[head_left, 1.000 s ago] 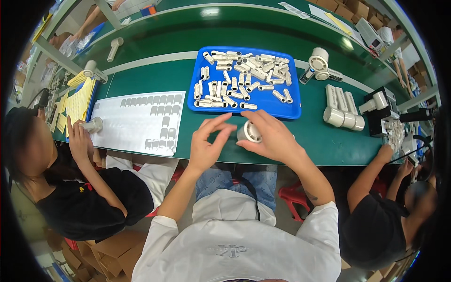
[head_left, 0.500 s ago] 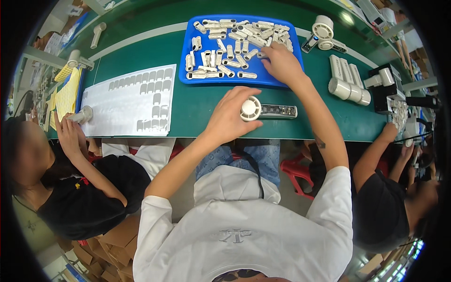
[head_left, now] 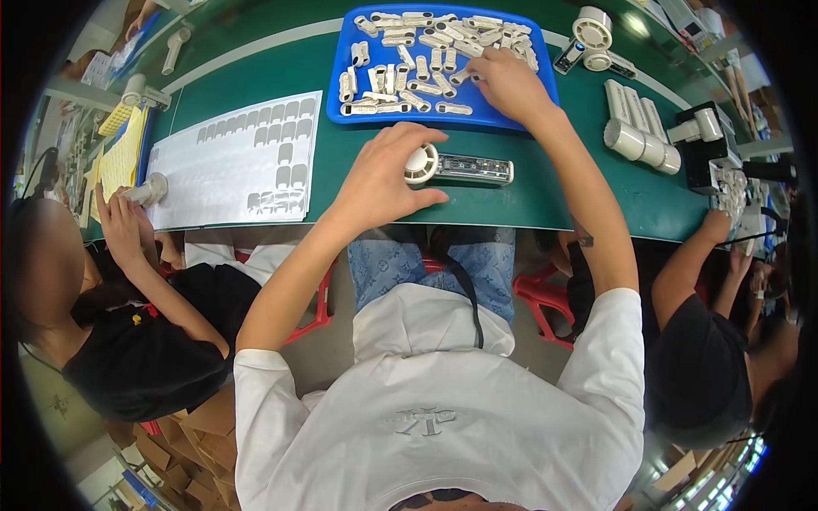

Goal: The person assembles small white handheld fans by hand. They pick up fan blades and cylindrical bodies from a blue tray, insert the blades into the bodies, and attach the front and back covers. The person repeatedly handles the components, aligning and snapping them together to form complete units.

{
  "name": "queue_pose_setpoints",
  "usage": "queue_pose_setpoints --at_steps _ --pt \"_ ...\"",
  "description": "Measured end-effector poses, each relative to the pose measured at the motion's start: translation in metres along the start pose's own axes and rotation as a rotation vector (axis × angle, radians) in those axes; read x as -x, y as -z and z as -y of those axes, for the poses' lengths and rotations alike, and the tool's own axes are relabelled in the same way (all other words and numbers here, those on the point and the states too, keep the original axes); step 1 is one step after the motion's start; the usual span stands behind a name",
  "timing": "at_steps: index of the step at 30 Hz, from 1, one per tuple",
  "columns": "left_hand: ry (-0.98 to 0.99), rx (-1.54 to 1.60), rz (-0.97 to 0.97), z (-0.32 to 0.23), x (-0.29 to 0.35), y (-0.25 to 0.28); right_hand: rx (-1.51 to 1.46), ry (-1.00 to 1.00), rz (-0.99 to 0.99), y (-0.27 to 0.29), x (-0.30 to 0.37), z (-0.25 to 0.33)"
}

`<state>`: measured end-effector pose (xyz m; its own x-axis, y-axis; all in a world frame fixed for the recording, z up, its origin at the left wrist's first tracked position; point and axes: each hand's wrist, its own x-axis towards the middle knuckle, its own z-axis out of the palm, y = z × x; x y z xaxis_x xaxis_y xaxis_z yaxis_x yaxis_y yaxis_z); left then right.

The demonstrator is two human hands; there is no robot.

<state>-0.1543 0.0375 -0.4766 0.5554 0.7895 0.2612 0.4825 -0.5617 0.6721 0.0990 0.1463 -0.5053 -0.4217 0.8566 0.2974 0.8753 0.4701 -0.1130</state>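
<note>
On the green table lies a small handheld fan point(head_left: 475, 169), its round white head to the left and its opened handle showing the electronics inside. My left hand point(head_left: 379, 175) curls loosely about the fan's head, thumb on the near side and fingers on the far side. A blue tray point(head_left: 392, 122) beyond it holds many white oblong handle covers point(head_left: 417, 87), some with a dark oval end. My right hand point(head_left: 515, 85) reaches into the tray's right half. Its fingers are drawn together at a cover, mostly hidden beneath the fingertips.
A white sheet point(head_left: 230, 170) with grey shapes lies left. At right are white cylinder-headed fans point(head_left: 639, 149), a black device point(head_left: 711, 153) and another white fan group point(head_left: 592, 43). Co-workers sit on both sides; the left one's hand point(head_left: 123, 226) is near a white fan part point(head_left: 152, 189).
The fan has slid left over the table together with my left hand. My right hand stays in the tray, its fingers slightly shifted. The whole view has tilted a little.
</note>
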Motion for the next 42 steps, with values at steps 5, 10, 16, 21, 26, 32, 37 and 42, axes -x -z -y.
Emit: queue_pose_setpoints --at_steps 5,10,16,21,26,32,37,42 --pt "-0.020 0.005 -0.021 0.000 -0.004 -0.001 -0.060 0.021 -0.059 0.015 0.008 -0.002" --pt "0.027 0.041 0.013 0.000 -0.003 -0.002 -0.082 -0.032 0.057 0.025 0.018 -0.012" --pt "0.073 0.038 0.018 0.002 -0.006 -0.004 -0.180 0.086 0.054 0.020 0.018 -0.003" --pt "0.059 0.024 -0.023 0.004 -0.003 -0.005 -0.169 0.107 0.046 0.013 0.007 0.006" --pt "0.024 0.137 -0.261 -0.007 -0.004 0.006 -0.420 0.055 -0.082 0.058 0.035 0.043" --pt "-0.019 0.367 -0.282 -0.024 -0.012 0.014 -0.568 0.144 -0.159 0.096 0.063 0.086" --pt "-0.123 0.425 -0.291 -0.033 -0.012 0.012 -1.022 0.036 -0.133 0.097 0.076 0.091" --pt "-0.134 0.465 -0.257 -0.034 -0.011 0.015 -1.705 -0.250 0.197 0.084 0.083 0.079"
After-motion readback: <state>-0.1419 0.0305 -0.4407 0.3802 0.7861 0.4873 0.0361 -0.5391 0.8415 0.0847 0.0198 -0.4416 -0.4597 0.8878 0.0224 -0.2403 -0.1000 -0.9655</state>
